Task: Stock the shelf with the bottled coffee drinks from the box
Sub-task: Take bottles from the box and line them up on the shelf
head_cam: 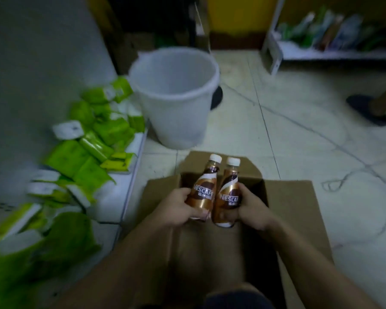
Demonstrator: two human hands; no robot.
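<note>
Two brown-and-gold Nescafe coffee bottles with white caps are held side by side above the open cardboard box [294,204] on the floor. My left hand [176,208] grips the left coffee bottle [204,188] around its lower body. My right hand [252,208] grips the right coffee bottle [228,192] the same way. Both bottles tilt slightly away from me. The inside of the box is dark, and I cannot see what lies in it. A low white shelf [118,195] stands to the left.
Green and white packets [91,152] lie in a loose heap on the low shelf. A white plastic bucket [176,97] stands on the tiled floor beyond the box. Another white shelf [321,52] with goods is at the far right. A person's foot [368,110] shows at the right edge.
</note>
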